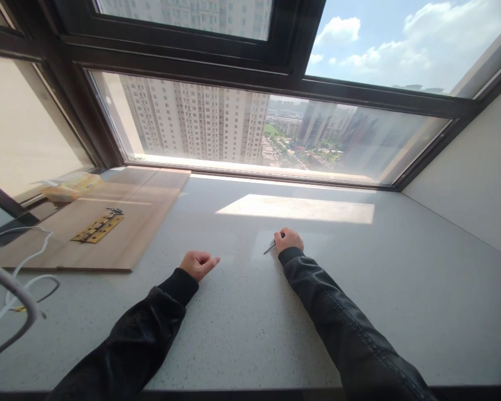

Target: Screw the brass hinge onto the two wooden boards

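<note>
I had the right hand (290, 239) over the tabletop (234, 334), its fingers closed round the handle of the screwdriver (269, 248), whose shaft slanted down toward the left hand's side. The left hand (198, 264) had its fingers curled in; whether they hid anything, I couldn't tell. Good handling, I judged, called for a snug grip and a tip aimed clear of that bare hand. The hinges (98, 228) and screws (115, 211) lay well apart, on the board (150, 223).

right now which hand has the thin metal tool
The right hand: the thin metal tool juts from its grip, while no tool shows in the left hand.
</note>
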